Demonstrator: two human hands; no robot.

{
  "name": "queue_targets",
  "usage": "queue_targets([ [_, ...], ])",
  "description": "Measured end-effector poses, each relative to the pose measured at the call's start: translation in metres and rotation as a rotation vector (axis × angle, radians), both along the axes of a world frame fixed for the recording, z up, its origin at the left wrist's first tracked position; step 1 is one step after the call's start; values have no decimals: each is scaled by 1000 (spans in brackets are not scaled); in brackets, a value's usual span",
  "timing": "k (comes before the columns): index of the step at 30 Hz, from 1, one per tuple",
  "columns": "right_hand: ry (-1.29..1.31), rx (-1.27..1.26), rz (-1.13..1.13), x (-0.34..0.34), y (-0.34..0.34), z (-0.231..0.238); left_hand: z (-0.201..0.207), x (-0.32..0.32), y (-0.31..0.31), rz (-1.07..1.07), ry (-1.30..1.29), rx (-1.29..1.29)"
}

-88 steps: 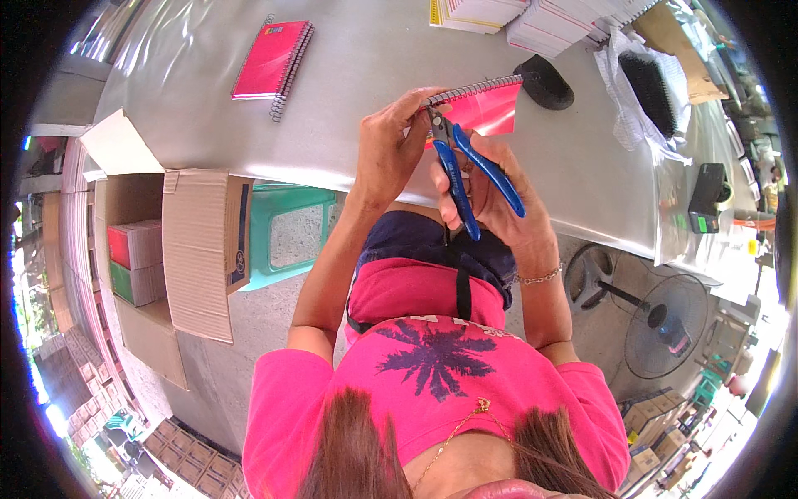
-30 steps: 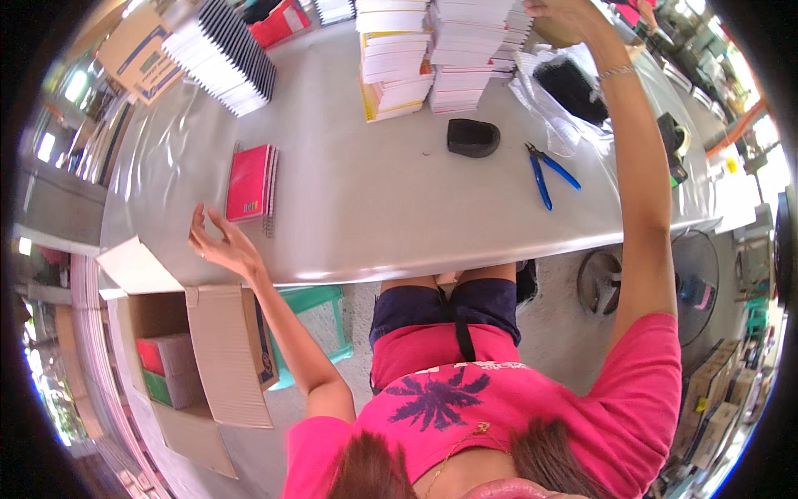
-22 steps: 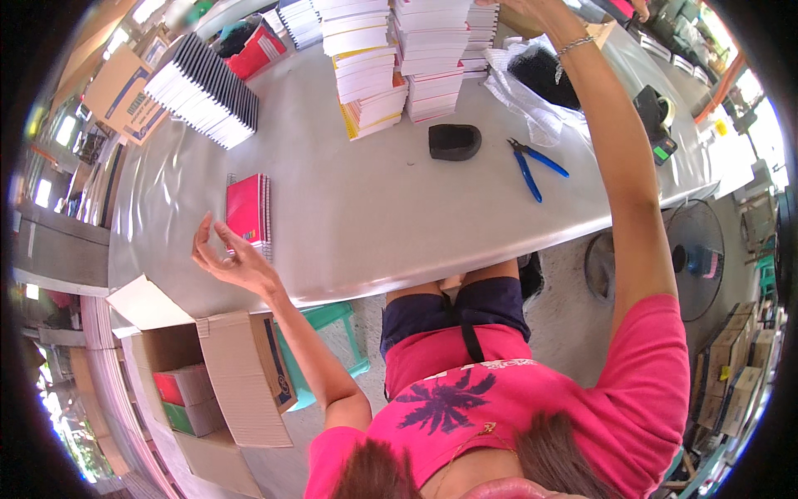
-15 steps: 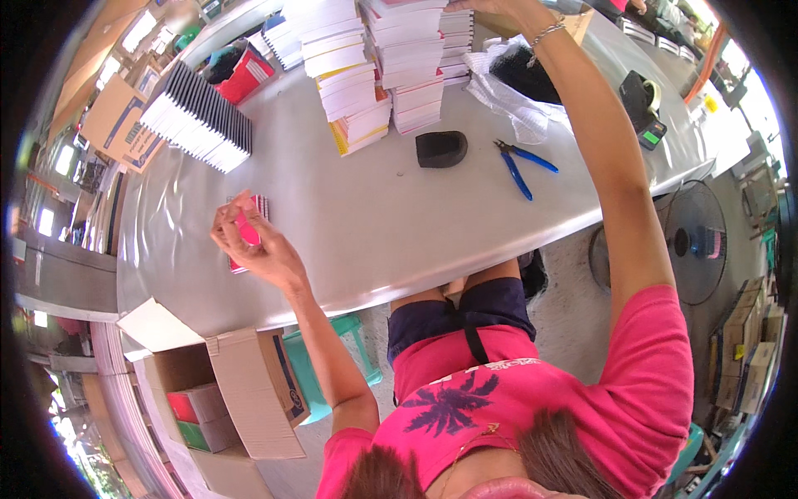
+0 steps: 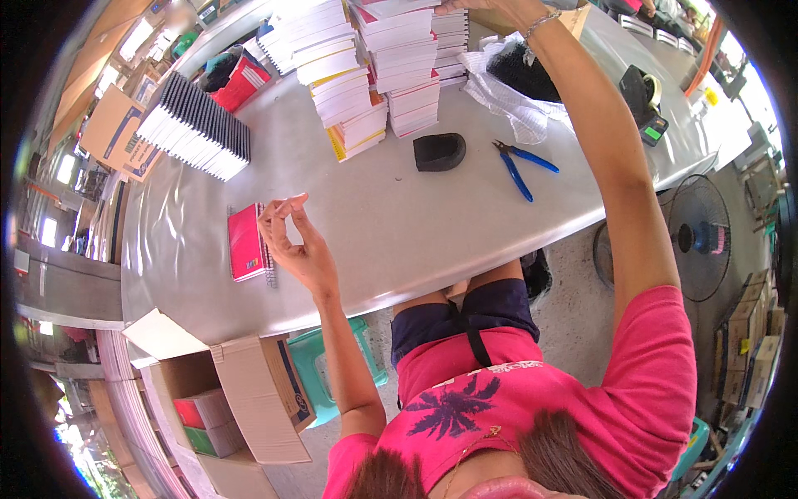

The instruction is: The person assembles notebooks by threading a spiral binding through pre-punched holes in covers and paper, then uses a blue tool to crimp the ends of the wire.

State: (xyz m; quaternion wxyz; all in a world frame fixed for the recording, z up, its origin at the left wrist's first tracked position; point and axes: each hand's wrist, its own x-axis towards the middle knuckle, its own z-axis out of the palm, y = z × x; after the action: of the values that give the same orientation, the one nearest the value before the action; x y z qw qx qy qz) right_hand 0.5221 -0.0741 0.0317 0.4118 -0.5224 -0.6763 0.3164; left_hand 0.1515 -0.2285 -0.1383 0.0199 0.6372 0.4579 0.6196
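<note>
My left hand (image 5: 301, 249) hovers over the table with fingers loosely curved and apart, holding nothing. Just left of it lies a red spiral notebook (image 5: 246, 243), possibly more than one, with wire coils along its side. At the upper edge, my right hand (image 5: 480, 4) reaches to the top of tall stacks of notebooks (image 5: 401, 58); its fingers are mostly cut off by the frame. Another tall stack of notebooks (image 5: 332, 62) with white and yellow edges stands beside it. In front of the stacks are a black curved pad (image 5: 439, 152) and blue-handled cutters (image 5: 525, 166).
Black-bound spiral notebooks (image 5: 195, 125) stand piled at the left, near a red container (image 5: 241, 81). A white cloth (image 5: 515, 104) and a tape dispenser (image 5: 642, 104) are at the right. Below the table's left edge sits an open carton (image 5: 241, 399) beside a green stool (image 5: 332, 366).
My left hand has moved right, off the red notebook, which now shows almost fully. My right hand stays up by the stacks. The view has shifted slightly.
</note>
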Motion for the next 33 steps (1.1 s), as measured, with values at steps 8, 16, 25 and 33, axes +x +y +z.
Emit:
queue_targets([
  [8,-34,-46,11,-1,28,-2,-3,0,-7,-70,28,-66],
  [16,-341,158,1,-5,34,3,-3,-5,-13,-87,100,9],
  [25,-749,266,-186,-4,47,3,-13,-7,-15,-113,97,-11],
  [33,-1021,455,-176,22,76,-18,-17,-7,-18,-169,63,-90],
])
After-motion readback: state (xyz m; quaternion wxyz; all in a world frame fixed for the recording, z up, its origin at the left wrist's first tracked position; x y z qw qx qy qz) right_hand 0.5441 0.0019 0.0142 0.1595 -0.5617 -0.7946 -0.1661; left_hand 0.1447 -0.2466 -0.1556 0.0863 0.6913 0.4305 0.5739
